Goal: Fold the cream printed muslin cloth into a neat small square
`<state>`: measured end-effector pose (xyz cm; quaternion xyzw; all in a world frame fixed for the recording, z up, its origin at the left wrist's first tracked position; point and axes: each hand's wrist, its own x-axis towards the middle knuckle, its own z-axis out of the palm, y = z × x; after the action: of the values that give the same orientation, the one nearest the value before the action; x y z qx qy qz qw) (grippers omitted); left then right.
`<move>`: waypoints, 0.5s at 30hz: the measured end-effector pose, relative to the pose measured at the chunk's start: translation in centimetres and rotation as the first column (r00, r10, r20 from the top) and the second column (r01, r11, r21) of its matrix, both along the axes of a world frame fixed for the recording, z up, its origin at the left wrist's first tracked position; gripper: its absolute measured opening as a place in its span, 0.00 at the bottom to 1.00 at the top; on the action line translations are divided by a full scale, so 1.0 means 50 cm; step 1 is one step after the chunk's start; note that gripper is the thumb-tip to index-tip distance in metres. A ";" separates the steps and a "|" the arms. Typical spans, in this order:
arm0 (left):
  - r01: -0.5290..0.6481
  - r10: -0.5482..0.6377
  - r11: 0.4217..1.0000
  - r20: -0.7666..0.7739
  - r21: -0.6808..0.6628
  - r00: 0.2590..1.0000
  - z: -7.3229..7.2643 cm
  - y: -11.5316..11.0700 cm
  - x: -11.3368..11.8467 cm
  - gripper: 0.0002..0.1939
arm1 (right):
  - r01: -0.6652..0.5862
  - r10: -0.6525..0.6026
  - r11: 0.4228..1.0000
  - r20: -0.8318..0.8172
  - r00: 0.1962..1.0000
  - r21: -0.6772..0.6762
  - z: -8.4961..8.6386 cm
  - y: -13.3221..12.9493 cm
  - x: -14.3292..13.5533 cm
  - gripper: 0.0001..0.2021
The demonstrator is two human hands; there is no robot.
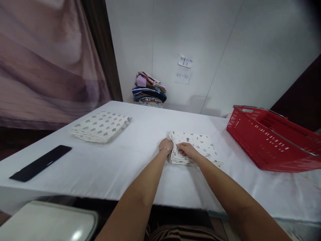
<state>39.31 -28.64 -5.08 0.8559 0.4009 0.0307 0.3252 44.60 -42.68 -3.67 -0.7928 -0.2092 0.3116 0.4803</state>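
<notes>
From the head camera, both hands meet on a folded white patterned cloth [194, 147] lying mid-tabletop, slightly toward the right. The left hand [166, 146], a thin bracelet at its wrist, curls its fingers closed around the cloth's left edge; the right hand [187, 149] rests on top, fingers bent and pinching the stacked layers at that same edge. A second folded cloth [101, 126] with grey shapes lies near the tabletop's left far corner, a black flat bar [41, 163] toward the left near edge, a red plastic basket [272, 137] at the right edge, and a pile of folded clothes [149, 89] at the far edge against the wall
</notes>
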 end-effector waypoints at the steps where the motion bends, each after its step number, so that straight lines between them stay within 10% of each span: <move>1: 0.007 -0.007 1.000 -0.002 -0.006 1.000 0.001 0.001 0.002 0.18 | -0.001 0.001 1.000 -0.001 1.000 -0.001 -0.004 0.001 0.002 0.10; 15: -0.010 0.011 0.999 0.035 -0.050 0.999 0.001 0.037 0.023 0.14 | -0.025 0.026 1.000 0.041 0.999 -0.017 -0.009 0.002 0.001 0.12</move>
<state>40.46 -26.81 -5.04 0.8447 0.4002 0.0377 0.3533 44.63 -42.61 -4.11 -0.8001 -0.2266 0.3030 0.4654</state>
